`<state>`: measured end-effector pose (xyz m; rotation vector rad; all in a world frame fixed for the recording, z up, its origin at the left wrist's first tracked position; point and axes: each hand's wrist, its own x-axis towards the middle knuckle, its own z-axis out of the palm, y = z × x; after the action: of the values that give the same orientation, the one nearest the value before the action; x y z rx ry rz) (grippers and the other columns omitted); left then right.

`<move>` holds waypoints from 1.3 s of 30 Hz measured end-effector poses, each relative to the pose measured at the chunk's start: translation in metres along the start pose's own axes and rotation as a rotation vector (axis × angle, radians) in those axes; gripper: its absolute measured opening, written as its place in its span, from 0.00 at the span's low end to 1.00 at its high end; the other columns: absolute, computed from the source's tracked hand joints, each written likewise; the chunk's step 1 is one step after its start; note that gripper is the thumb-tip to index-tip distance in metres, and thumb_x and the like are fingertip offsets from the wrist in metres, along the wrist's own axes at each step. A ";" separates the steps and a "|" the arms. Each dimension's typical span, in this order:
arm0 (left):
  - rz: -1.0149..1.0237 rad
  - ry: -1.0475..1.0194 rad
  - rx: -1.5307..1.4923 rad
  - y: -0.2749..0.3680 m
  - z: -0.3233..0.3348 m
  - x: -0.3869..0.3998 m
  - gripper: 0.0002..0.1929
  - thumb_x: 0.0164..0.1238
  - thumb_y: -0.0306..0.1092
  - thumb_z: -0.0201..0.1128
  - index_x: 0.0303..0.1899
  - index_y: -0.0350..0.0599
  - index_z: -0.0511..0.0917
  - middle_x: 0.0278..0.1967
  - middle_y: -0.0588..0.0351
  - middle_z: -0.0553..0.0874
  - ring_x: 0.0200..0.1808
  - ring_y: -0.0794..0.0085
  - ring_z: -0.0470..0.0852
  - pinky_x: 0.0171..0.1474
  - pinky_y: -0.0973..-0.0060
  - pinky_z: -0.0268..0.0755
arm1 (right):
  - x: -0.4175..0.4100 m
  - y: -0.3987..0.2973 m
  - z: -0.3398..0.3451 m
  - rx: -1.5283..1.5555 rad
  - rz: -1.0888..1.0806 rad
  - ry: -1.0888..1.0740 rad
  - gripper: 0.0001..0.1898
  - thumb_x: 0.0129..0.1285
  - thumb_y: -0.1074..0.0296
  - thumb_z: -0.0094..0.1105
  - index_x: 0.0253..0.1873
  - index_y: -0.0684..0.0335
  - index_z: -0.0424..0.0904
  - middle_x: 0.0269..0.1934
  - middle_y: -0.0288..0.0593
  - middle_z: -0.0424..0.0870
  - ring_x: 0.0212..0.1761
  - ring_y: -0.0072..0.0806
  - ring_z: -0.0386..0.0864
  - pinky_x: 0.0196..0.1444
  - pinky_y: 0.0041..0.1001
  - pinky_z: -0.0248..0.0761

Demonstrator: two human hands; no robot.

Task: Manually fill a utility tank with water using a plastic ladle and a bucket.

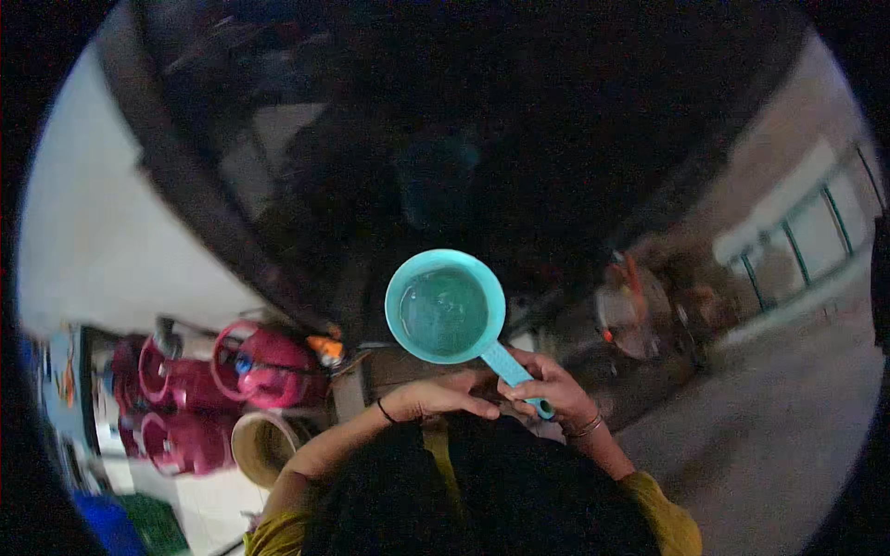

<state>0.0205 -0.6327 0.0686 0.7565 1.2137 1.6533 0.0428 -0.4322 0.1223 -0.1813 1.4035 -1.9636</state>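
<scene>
My right hand grips the handle of a turquoise plastic dipper. Clear liquid, apparently water, fills part of its round bowl, which is held roughly level in front of my body. Beside the handle, my left hand reaches in from the left with its thumb stretched out, wearing a dark band at the wrist. Its fingers are partly in shadow below the bowl, and whether they touch the dipper cannot be made out. Beyond the dipper spreads a large dark area with a faint bluish shape in it.
Several pink-red gas cylinders stand at the left, close to a tan open-topped bucket. Blue and green objects sit at the lower left. To the right is a blurred, round pale container with orange-red items.
</scene>
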 end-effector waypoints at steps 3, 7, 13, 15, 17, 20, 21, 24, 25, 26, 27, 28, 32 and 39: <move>-0.248 -0.147 0.089 0.010 0.019 0.086 0.34 0.59 0.42 0.66 0.62 0.36 0.61 0.56 0.53 0.72 0.57 0.72 0.70 0.60 0.73 0.63 | -0.080 -0.007 -0.048 0.047 -0.089 0.283 0.33 0.52 0.71 0.62 0.65 0.68 0.62 0.30 0.34 0.77 0.18 0.16 0.69 0.19 0.17 0.64; -0.278 -0.391 0.104 0.018 0.044 0.176 0.36 0.57 0.42 0.68 0.63 0.38 0.59 0.55 0.52 0.72 0.53 0.72 0.72 0.56 0.72 0.67 | -0.141 -0.002 -0.085 0.102 -0.275 0.615 0.32 0.51 0.73 0.61 0.63 0.70 0.64 0.29 0.35 0.77 0.18 0.17 0.69 0.19 0.17 0.63; -0.176 -0.475 0.005 0.008 0.109 0.318 0.33 0.59 0.38 0.67 0.61 0.36 0.59 0.50 0.53 0.75 0.56 0.69 0.73 0.59 0.67 0.67 | -0.217 -0.016 -0.171 0.132 -0.455 0.872 0.31 0.50 0.75 0.59 0.62 0.72 0.66 0.31 0.37 0.77 0.18 0.17 0.69 0.18 0.18 0.63; -0.125 -0.435 -0.043 -0.001 0.131 0.358 0.32 0.59 0.37 0.67 0.60 0.37 0.59 0.50 0.53 0.75 0.55 0.69 0.74 0.58 0.68 0.68 | -0.237 -0.019 -0.201 0.114 -0.487 0.966 0.30 0.50 0.75 0.59 0.62 0.72 0.66 0.32 0.36 0.77 0.21 0.16 0.70 0.22 0.17 0.64; -0.097 -0.404 -0.117 -0.008 0.149 0.392 0.31 0.57 0.35 0.68 0.58 0.40 0.60 0.48 0.55 0.74 0.49 0.73 0.74 0.53 0.73 0.69 | -0.256 -0.022 -0.230 0.089 -0.516 1.043 0.30 0.51 0.75 0.59 0.62 0.73 0.66 0.33 0.34 0.77 0.24 0.16 0.71 0.25 0.16 0.65; -0.120 -0.300 -0.101 -0.014 0.174 0.436 0.39 0.55 0.36 0.70 0.64 0.42 0.54 0.47 0.57 0.73 0.46 0.74 0.73 0.52 0.76 0.67 | -0.278 -0.028 -0.276 0.053 -0.563 1.108 0.29 0.52 0.76 0.59 0.61 0.73 0.66 0.36 0.33 0.77 0.31 0.16 0.73 0.31 0.16 0.67; -0.037 -0.236 -0.077 -0.017 0.184 0.452 0.43 0.54 0.36 0.71 0.66 0.42 0.50 0.48 0.56 0.71 0.46 0.74 0.72 0.51 0.76 0.67 | -0.285 -0.028 -0.290 0.047 -0.601 1.144 0.29 0.52 0.76 0.59 0.61 0.73 0.67 0.36 0.33 0.78 0.31 0.16 0.73 0.31 0.16 0.67; 0.049 -0.084 -0.019 -0.025 0.205 0.488 0.58 0.48 0.41 0.75 0.70 0.41 0.34 0.55 0.52 0.66 0.47 0.72 0.68 0.50 0.75 0.67 | -0.304 -0.026 -0.327 0.082 -0.588 1.187 0.25 0.54 0.76 0.59 0.58 0.73 0.70 0.38 0.34 0.78 0.34 0.17 0.74 0.34 0.18 0.69; 0.033 -0.074 -0.001 -0.028 0.208 0.498 0.59 0.47 0.42 0.75 0.70 0.41 0.34 0.56 0.51 0.65 0.47 0.72 0.68 0.51 0.75 0.66 | -0.309 -0.025 -0.340 0.094 -0.617 1.132 0.24 0.54 0.76 0.59 0.57 0.73 0.70 0.38 0.34 0.78 0.34 0.17 0.74 0.34 0.18 0.69; 0.031 -0.065 0.015 -0.030 0.212 0.509 0.60 0.47 0.42 0.76 0.70 0.41 0.34 0.57 0.50 0.64 0.47 0.72 0.68 0.52 0.75 0.65 | -0.309 -0.024 -0.355 0.019 -0.597 1.290 0.21 0.55 0.76 0.58 0.56 0.71 0.72 0.35 0.34 0.78 0.30 0.17 0.74 0.30 0.18 0.68; 0.018 -0.062 0.021 -0.033 0.216 0.518 0.60 0.46 0.43 0.76 0.70 0.41 0.34 0.58 0.50 0.64 0.48 0.71 0.67 0.52 0.75 0.65 | -0.310 -0.022 -0.366 -0.011 -0.600 1.329 0.21 0.55 0.76 0.58 0.56 0.70 0.72 0.34 0.33 0.78 0.29 0.16 0.73 0.29 0.18 0.67; 0.044 -0.041 0.032 -0.036 0.219 0.527 0.60 0.46 0.43 0.76 0.70 0.41 0.34 0.59 0.49 0.63 0.50 0.70 0.67 0.54 0.74 0.64 | -0.311 -0.020 -0.376 -0.042 -0.603 1.367 0.21 0.55 0.76 0.59 0.56 0.69 0.73 0.33 0.33 0.78 0.28 0.16 0.73 0.28 0.18 0.67; 0.030 -0.017 0.028 -0.054 0.223 0.550 0.61 0.46 0.43 0.76 0.70 0.41 0.32 0.65 0.41 0.56 0.64 0.57 0.58 0.63 0.64 0.58 | -0.310 -0.005 -0.405 0.000 -0.630 1.405 0.18 0.55 0.75 0.57 0.52 0.69 0.75 0.29 0.32 0.78 0.23 0.18 0.72 0.25 0.19 0.66; -0.098 0.005 -0.099 -0.090 0.213 0.575 0.59 0.46 0.42 0.76 0.70 0.44 0.36 0.67 0.38 0.53 0.69 0.51 0.52 0.65 0.59 0.57 | -0.297 0.020 -0.434 -0.047 -0.570 1.604 0.12 0.52 0.73 0.60 0.42 0.68 0.77 0.28 0.30 0.77 0.24 0.16 0.70 0.25 0.20 0.64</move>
<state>0.0103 -0.0137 0.0290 0.6219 1.1453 1.6226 0.0601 0.0825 0.0126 1.4240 2.4809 -2.5692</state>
